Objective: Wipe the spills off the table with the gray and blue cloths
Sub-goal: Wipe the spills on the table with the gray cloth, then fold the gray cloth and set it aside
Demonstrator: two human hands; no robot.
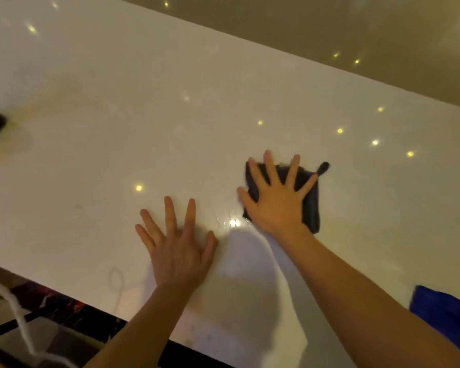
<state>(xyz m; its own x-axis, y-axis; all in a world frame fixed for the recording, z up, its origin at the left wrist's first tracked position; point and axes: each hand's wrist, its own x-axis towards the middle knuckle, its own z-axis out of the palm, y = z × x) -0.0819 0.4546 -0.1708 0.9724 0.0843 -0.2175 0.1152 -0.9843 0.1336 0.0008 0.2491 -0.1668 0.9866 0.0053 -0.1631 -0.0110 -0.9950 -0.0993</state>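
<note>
Both hands flat on white table; gray cloth under right palm.

Yellowish spill (14, 123) lay at nine o'clock on the table (96, 160). Left hand (177, 252) rested flat, fingers spread, holding nothing. Right hand (274, 200) pressed flat, fingers splayed, atop the folded gray cloth (310, 197). Blue cloth (444, 312) lay at four o'clock, untouched.

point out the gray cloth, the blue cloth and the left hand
gray cloth (310, 205): head view, on its bare right side beside the right hand.
blue cloth (445, 313): head view, on the middle of the part showing at the right edge.
left hand (179, 254): head view, on the back of the hand.
</note>
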